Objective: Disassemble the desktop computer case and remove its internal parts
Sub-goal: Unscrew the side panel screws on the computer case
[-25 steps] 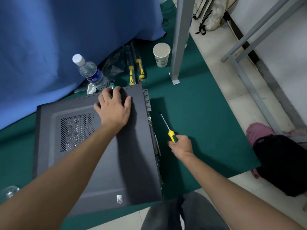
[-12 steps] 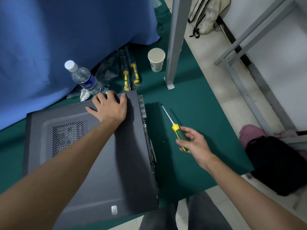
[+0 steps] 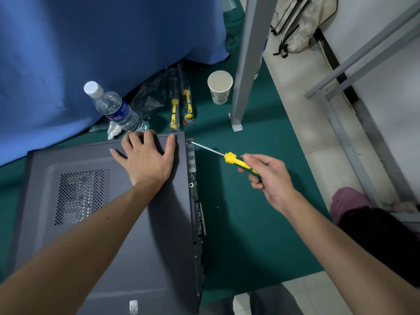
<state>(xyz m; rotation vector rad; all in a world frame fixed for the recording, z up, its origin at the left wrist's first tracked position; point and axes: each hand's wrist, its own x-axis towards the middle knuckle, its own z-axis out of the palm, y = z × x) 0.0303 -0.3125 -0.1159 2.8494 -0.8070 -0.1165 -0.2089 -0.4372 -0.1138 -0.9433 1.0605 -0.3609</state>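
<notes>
Head view: left hand (image 3: pixel 145 160) spread flat steadies the computer case (image 3: pixel 127 223) while right hand (image 3: pixel 270 178) grips the screwdriver (image 3: pixel 227 155), tip at a rear-corner screw.

A capped water bottle (image 3: pixel 113 108) stood on the green mat (image 3: pixel 250 212) against the blue cloth (image 3: pixel 102 42), with a crumpled tissue (image 3: pixel 113 132) at its foot. Two bagged yellow-handled tools (image 3: pixel 180 110) lay side by side near a paper cup (image 3: pixel 219 87), which stood just beside a grey metal post (image 3: pixel 248 64). A pale backpack (image 3: pixel 300 23) leaned by the wall, and a dark bag (image 3: pixel 384 244) sat on the tiled floor.
</notes>
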